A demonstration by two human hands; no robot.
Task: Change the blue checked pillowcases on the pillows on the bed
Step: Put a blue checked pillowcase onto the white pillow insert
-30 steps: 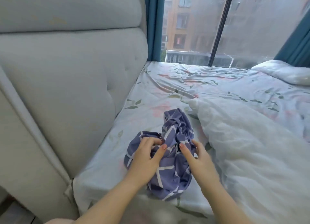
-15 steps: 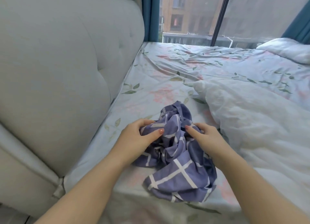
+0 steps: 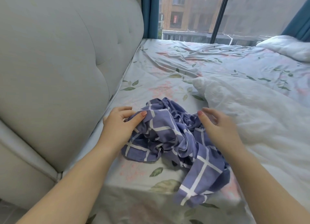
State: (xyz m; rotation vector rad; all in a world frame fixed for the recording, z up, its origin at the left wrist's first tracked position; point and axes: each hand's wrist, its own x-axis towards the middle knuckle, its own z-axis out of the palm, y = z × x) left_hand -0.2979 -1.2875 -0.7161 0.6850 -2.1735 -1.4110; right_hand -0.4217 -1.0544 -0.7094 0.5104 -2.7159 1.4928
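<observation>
Bedroom: floral sheet (image 3: 167, 64) over bed, grey padded headboard (image 3: 67, 64) on your left, window (image 3: 192, 14) and teal curtain (image 3: 150, 14) beyond. Crumpled blue checked pillowcase (image 3: 167, 131) lies on sheet near bed's front edge, between your two grips, just beside bare white pillow (image 3: 251, 123) on your right. Your left grip (image 3: 120, 123) pinches pillowcase fold, thumb on top, fingers behind. Your right grip (image 3: 218, 126) touches cloth with thumb; blurred, cannot tell whether it holds. Far right by window, second white pillow (image 3: 285, 47).
</observation>
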